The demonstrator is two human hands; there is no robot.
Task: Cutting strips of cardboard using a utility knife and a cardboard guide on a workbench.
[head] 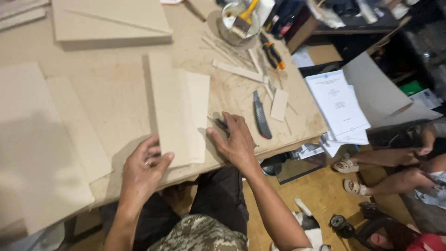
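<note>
Left hand (144, 169) flat on near end of stacked board panels (179, 114), fingers spread over the bottom edge, thumb toward the right; pressing, not clamped on it. Right hand (237, 139) just right of the panels' near right corner, fingers loosely curled, resting on the surface (116, 93); a small dark object (220, 123) sits under or against the fingertips, can't tell if pinched. Hands apart, panels between them.

Panels: tan, thin, rectangular, look like two overlapping sheets, long side running away from the hands, lying flat on the surface. Judged stiff, light, dry matte face so not slippery; edges and corners probably dent easily. Best hold likely along the long edges or both near corners, palms flat to slide.

Around: utility knife (261, 116) just beyond and right of the right hand, small board offcut (279, 104) past it, thin strips (239, 70) farther out, orange-handled tool (272, 56) and metal tin with brush (239, 21) well beyond. Larger board sheets (37, 139) left of the left hand, more board (109, 21) far ahead. Printed paper stack (338, 104) well right of the right hand. Another person's sandalled feet (350, 174) on the floor at right.
</note>
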